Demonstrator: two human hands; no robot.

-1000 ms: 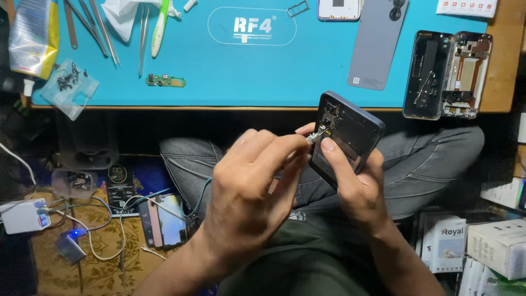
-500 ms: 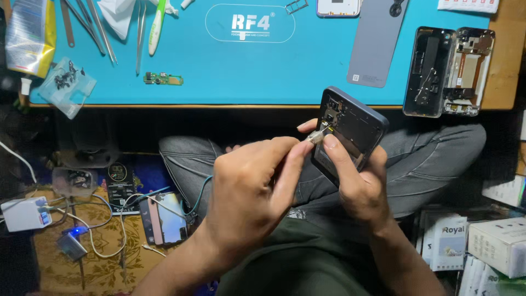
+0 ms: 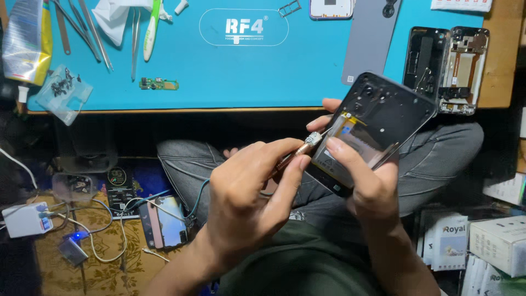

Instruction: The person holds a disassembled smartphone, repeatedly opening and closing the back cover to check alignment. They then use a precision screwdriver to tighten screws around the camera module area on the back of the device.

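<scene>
A person sits cross-legged below the edge of a desk (image 3: pixel 493 82), working over their lap. The right hand (image 3: pixel 368 181) is clamped around an opened phone (image 3: pixel 378 123) with its back cover off, fingers wrapped along its lower edge and the thumb pressed on the exposed inside, near a yellow-edged part. The phone is tilted, its camera end pointing up and away from the body, just in front of the desk edge.

The left hand (image 3: pixel 249 197) is closed on a small screwdriver (image 3: pixel 298 151) with a coppery shaft and silver collar, pinched between thumb and fingers. Its tip meets the phone's inside just beside the right thumb; the exact spot it touches is hard to make out.

Beyond both hands, a blue work mat (image 3: pixel 230 71) covers the desk. Straight past the right hand lie a grey back cover (image 3: pixel 372 38) and, further right, two stripped phone frames (image 3: pixel 446 68) side by side. Past the left hand sits a small green circuit board (image 3: pixel 159 84); further left are tweezers (image 3: pixel 134 41), a white-and-green tool (image 3: pixel 150 30), and a clear bag of dark screws (image 3: pixel 61 90).

On the floor left of the left hand lie another phone (image 3: pixel 163 222), tangled cables (image 3: pixel 104 235) and a white charger (image 3: pixel 24 219). To the right of the right hand stand white boxes (image 3: pixel 498 244).
</scene>
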